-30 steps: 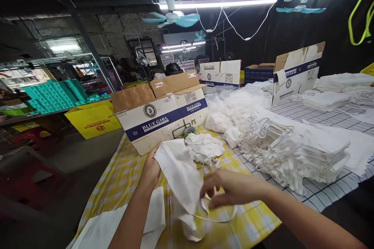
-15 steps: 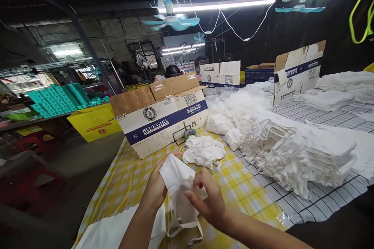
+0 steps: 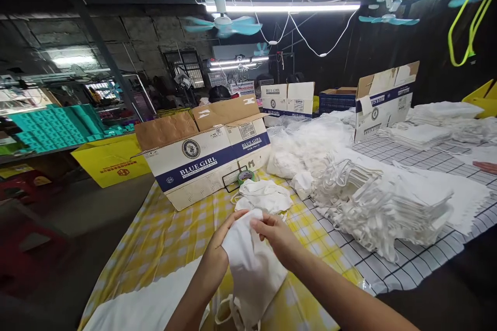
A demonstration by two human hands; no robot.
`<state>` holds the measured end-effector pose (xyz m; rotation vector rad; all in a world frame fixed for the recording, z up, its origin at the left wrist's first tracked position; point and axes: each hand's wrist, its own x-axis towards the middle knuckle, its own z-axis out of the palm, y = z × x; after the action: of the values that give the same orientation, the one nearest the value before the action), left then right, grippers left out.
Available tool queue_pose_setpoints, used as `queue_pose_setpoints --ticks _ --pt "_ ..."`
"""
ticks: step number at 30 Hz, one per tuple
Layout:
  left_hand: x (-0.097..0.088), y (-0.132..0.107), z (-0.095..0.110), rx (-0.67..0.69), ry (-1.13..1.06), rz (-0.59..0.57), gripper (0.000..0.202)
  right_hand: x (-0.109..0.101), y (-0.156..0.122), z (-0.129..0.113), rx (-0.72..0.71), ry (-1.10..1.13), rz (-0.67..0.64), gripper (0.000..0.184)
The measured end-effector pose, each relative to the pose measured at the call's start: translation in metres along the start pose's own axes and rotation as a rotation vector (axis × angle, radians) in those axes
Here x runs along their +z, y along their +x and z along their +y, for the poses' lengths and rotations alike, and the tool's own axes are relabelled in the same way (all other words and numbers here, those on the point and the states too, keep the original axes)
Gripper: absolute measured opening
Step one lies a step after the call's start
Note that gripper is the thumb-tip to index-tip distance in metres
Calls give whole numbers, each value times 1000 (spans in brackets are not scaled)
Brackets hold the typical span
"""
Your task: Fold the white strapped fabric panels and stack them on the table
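A white cloth face mask [image 3: 252, 264] hangs between my two hands above the yellow checked tablecloth, its thin straps dangling at the lower end. My left hand [image 3: 223, 240] grips the left and upper edge. My right hand [image 3: 274, 230] pinches the upper right edge, thumb on top. Just beyond my fingers lies a small heap of white masks [image 3: 264, 195]. Nearer to me, partly behind my left forearm, is a flat white cloth [image 3: 143, 302].
A BLUE GIRL carton [image 3: 209, 165] stands behind the heap, with a green tape roll [image 3: 246, 176] before it. Stacked white masks with straps [image 3: 380, 201] cover the right-hand table. Another person's hand [image 3: 485, 167] shows at the right edge. A yellow box [image 3: 112, 163] is at left.
My right hand has gone from a blurred movement over the mask to pinching its upper edge beside my left hand. The mask now hangs smoother and more spread. The view has shifted slightly right.
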<state>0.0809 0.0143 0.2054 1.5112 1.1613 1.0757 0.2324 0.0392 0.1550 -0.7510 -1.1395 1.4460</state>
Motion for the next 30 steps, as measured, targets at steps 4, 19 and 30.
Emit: queue_pose_setpoints --ticks 4,19,30 --pt "-12 -9 -16 -65 251 -177 53 -22 9 -33 -11 -43 -122 30" --pt "19 38 0 25 -281 -570 36 -7 12 -161 10 -639 -777 39" --pt "-89 23 -29 -6 -93 -501 41 -95 -7 -199 115 -776 -642 33"
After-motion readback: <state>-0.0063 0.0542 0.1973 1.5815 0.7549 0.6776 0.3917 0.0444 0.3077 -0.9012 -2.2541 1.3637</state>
